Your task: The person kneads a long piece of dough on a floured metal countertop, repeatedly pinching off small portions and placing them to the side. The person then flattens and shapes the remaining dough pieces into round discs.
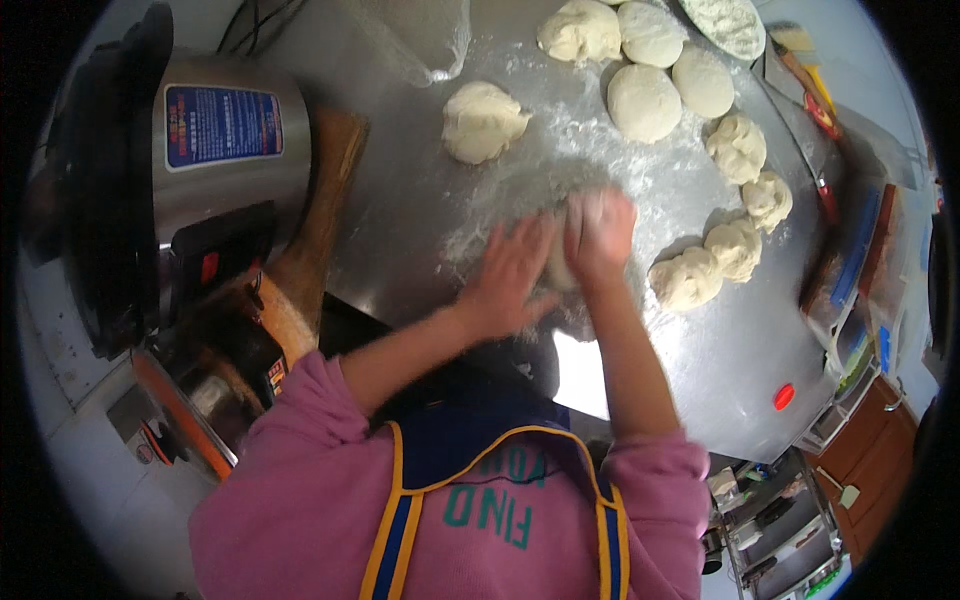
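Between my two hands is a pale dough piece [559, 259], partly covered and blurred, on the floured steel table [405, 247]. My left hand [514, 270] cups its left side, with the thumb held out low. From the right, my right hand [601, 229] curls its fingers over the dough. A single rough dough lump [484, 122] sits farther off, up and to the left. Several irregular dough lumps [686, 279] form a curved row to the right. Above that row are smoother rounded dough pieces [645, 103] set close together.
At the left stands an electric pressure cooker [232, 172] beside a wooden board [330, 172]. A clear plastic bag [420, 37] lies at the far side. A bowl of flour [727, 26] is at the far right. A red cap-like disc [784, 397] rests near the right corner.
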